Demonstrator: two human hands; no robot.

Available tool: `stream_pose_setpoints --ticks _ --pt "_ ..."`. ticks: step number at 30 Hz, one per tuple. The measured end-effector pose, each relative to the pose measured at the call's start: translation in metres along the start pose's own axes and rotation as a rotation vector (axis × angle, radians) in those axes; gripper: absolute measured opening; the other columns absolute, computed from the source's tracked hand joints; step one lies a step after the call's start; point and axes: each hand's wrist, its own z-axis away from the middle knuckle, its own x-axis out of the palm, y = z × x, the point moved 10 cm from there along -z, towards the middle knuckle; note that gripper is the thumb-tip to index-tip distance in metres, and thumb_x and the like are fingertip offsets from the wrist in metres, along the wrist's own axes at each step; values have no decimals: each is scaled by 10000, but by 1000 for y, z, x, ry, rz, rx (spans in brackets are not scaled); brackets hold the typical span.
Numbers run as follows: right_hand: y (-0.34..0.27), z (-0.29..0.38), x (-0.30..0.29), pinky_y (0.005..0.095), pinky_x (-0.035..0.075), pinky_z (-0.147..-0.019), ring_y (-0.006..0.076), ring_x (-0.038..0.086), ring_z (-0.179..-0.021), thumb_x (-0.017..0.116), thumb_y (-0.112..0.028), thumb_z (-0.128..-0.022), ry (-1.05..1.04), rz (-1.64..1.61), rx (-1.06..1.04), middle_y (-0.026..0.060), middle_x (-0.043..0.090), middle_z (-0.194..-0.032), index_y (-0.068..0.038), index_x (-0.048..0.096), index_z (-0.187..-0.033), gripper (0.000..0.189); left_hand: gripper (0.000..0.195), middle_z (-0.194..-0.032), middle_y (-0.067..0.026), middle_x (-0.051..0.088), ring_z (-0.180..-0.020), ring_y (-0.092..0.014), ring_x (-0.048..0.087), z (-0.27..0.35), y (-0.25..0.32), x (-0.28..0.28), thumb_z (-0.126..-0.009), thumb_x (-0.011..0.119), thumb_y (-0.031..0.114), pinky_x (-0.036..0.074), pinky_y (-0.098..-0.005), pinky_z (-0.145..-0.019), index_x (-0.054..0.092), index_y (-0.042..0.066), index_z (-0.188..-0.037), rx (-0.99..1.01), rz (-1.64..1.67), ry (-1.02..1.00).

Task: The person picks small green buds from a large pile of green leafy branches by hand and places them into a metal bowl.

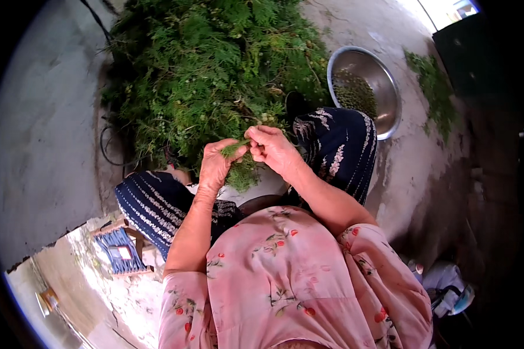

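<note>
A small green conifer sprig [231, 150], probably arborvitae, is pinched in my left hand [218, 161]. My right hand [273, 148] meets it from the other side, its thumb and fingertips closed at the sprig's end; whether a cone is between them is too small to tell. Just beyond both hands rises a large heap of cut conifer branches [218, 65] bearing small pale green cones. More foliage [243, 174] hangs below my hands, between my knees. Right of the heap, a stainless steel basin [388, 87] holds many small green cones [353, 91].
A loose branch [434, 89] lies on the concrete floor [415, 174] beyond the basin. At lower left stands a low stool with a woven blue seat [120, 251], a small flat object on it. A black cable loop [107, 148] lies left of the heap. White bags [445, 285] sit at lower right.
</note>
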Motion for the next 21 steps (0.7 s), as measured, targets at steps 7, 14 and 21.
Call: stream_pose_setpoints --ticks 7,14,21 --pt "-122 23 -59 283 446 -644 221 540 -716 511 26 -707 26 -378 -410 143 551 -738 29 532 -807 102 581 -835 -119 643 -690 -160 569 -4 -21 -37 -658 755 119 354 -340 -882 345 17 -1058 -150 141 267" --pt "-188 68 -142 324 463 -847 288 562 -869 428 -166 -879 486 -271 -625 242 527 -990 150 448 -936 321 226 -692 -21 597 -671 -138 516 2 38 -34 -807 589 222 334 -280 -821 645 4 -831 322 62 103" --pt "8 24 -38 459 433 -880 348 523 -1035 616 -503 -728 129 219 123 258 533 -1072 90 455 -1100 718 229 -696 -23 605 -678 -119 525 7 44 -28 -772 651 220 384 -251 -742 640 1 -836 238 237 141"
